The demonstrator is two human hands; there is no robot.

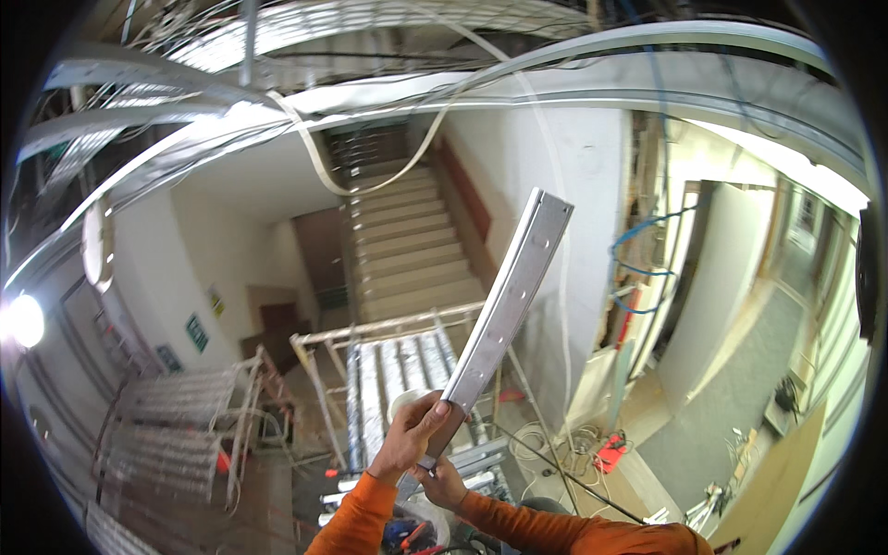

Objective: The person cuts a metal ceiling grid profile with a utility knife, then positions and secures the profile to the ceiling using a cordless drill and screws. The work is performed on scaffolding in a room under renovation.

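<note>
So the left hand was clamped around a long metal channel near its lower end, thumb pressed on the face, and the right hand was gripping the very bottom. The channel was up in the air, leaning right, in front of a metal scaffold platform, with a staircase further back.

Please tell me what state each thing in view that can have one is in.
Metal channel: held up, tilted, upper end leaning right
Left hand: closed around the metal channel
Right hand: at the channel's lower end; how firmly it grips is unclear
Far-left lamp: lit
White cable: sagging in a loop
Blue cable: hanging in loops
</note>
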